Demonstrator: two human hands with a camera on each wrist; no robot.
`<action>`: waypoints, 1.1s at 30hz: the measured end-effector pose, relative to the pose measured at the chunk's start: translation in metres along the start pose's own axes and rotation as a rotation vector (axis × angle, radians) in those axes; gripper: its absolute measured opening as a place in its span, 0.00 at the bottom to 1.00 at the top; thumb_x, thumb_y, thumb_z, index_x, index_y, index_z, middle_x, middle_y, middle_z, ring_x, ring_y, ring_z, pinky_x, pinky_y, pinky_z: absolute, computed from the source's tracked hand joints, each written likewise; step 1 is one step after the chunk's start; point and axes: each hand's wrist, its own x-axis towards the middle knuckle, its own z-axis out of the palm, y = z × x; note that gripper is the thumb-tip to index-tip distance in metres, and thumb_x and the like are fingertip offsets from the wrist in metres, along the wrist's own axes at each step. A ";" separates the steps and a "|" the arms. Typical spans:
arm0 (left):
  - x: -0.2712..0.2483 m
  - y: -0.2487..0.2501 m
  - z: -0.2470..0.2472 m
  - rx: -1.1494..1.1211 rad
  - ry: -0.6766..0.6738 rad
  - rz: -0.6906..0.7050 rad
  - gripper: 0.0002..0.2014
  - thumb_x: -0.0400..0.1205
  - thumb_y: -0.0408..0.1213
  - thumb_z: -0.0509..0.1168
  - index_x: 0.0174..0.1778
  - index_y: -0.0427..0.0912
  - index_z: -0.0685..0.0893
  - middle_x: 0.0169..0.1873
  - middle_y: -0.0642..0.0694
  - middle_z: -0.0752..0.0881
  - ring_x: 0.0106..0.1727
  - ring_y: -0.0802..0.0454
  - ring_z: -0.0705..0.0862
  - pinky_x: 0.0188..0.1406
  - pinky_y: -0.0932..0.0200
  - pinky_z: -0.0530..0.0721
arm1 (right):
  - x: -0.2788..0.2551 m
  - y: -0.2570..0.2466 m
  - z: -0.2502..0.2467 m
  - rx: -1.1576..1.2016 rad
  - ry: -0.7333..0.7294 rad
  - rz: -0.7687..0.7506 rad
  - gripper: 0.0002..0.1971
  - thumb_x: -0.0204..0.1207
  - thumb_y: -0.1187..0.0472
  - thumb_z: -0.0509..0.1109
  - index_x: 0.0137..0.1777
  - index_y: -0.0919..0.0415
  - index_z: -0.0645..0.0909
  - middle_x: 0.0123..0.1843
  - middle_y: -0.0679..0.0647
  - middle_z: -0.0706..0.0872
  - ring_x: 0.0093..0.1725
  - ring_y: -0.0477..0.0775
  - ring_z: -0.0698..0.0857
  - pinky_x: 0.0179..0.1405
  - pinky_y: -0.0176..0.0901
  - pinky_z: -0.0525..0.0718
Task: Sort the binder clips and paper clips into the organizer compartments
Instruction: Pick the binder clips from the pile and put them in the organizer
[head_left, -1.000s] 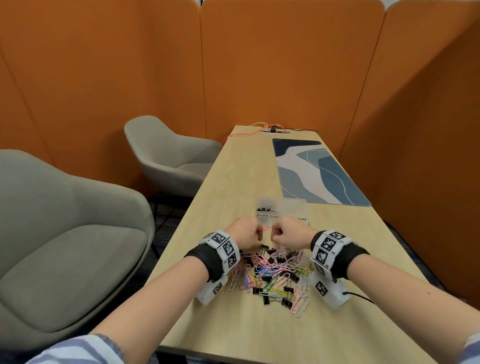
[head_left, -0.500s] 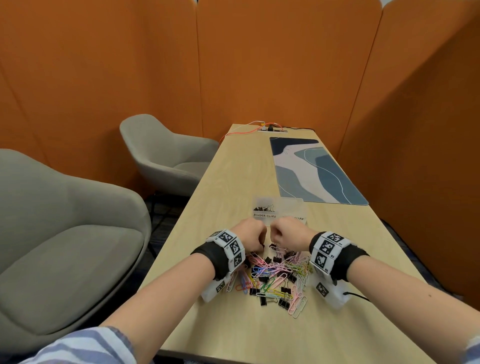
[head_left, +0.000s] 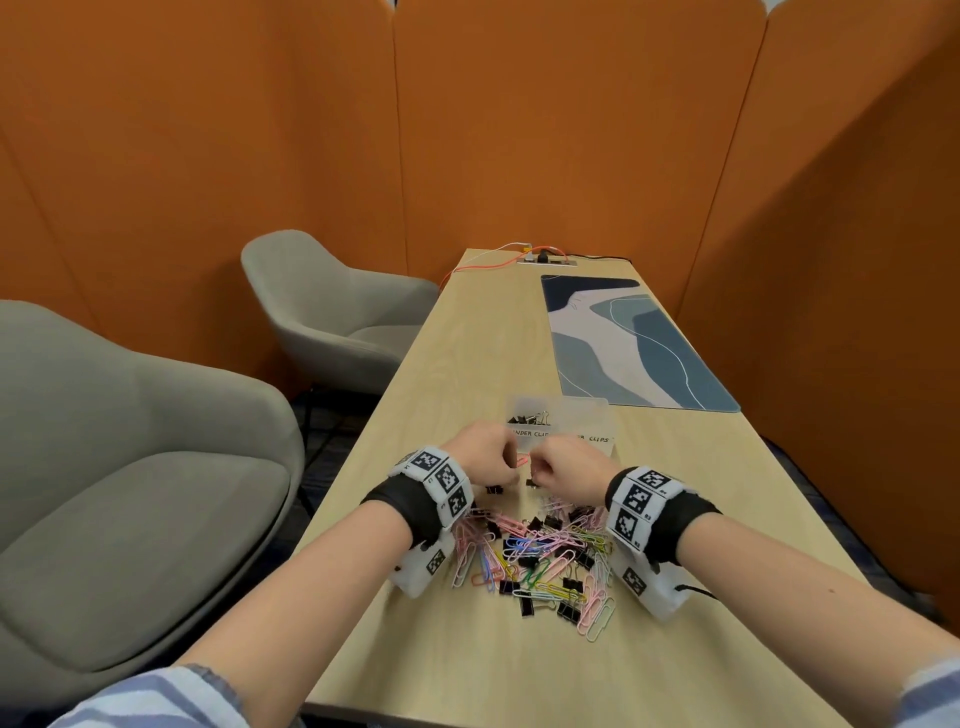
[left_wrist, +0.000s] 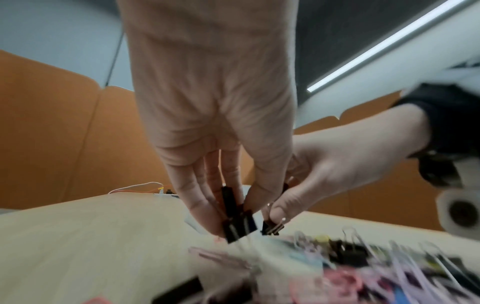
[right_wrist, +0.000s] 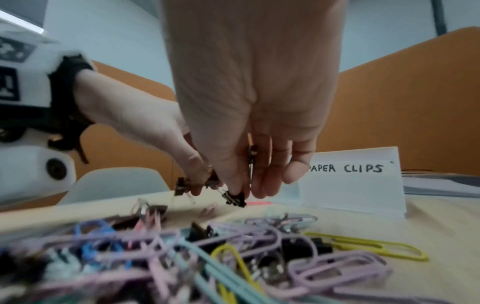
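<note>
**Two pinched binder clips, and a tangle waiting to follow them**

My left hand (left_wrist: 215, 127) pinches a black binder clip (left_wrist: 237, 228) between thumb and fingertips, and my right hand (right_wrist: 249, 98) is clamped the same way on another small binder clip (right_wrist: 235, 198). Both hang just above the desk (head_left: 519, 654), between the mixed pile (head_left: 540, 556) at my 6 o'clock and the clear organizer (head_left: 561, 426) at 12.

I judge the main risk to be snagging: wire handles hook easily on the coloured paper clips (right_wrist: 363, 246), so a quick lift may drag one along into the wrong compartment. The grips are fingertip-only on small, springy things; either clip may slip or flick away across the smooth wood. The compartments sit side by side: binder clips left, already holding a few, and the one labelled PAPER CLIPS (right_wrist: 361, 168) right. A careless reach by my right hand may drop into the nearer, wrong one.

The desk is long pale wood. A blue patterned mat (head_left: 628, 343) lies at 1 o'clock, cables (head_left: 498, 257) at the far end. Orange partition panels (head_left: 519, 130) surround it; two grey armchairs (head_left: 130, 467) stand at 9 to 10 o'clock.
</note>
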 end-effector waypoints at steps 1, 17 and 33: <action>0.001 -0.003 -0.003 -0.044 0.002 -0.016 0.10 0.74 0.35 0.69 0.48 0.35 0.89 0.45 0.40 0.90 0.45 0.46 0.86 0.44 0.58 0.82 | 0.002 0.004 -0.001 0.072 0.024 0.033 0.07 0.75 0.65 0.64 0.40 0.62 0.83 0.40 0.55 0.86 0.41 0.55 0.82 0.40 0.40 0.73; 0.056 0.004 -0.028 -0.853 0.084 -0.334 0.12 0.74 0.24 0.64 0.26 0.39 0.78 0.24 0.41 0.79 0.22 0.51 0.81 0.44 0.54 0.91 | 0.043 0.032 -0.036 0.978 0.261 0.492 0.10 0.76 0.71 0.67 0.34 0.61 0.79 0.32 0.58 0.84 0.29 0.55 0.84 0.46 0.50 0.91; 0.054 -0.003 -0.033 -0.785 0.104 -0.303 0.17 0.83 0.26 0.59 0.67 0.39 0.82 0.53 0.39 0.84 0.52 0.48 0.82 0.59 0.54 0.86 | 0.022 0.021 -0.042 0.592 0.234 0.295 0.20 0.75 0.70 0.53 0.52 0.55 0.86 0.52 0.57 0.86 0.53 0.59 0.86 0.53 0.52 0.87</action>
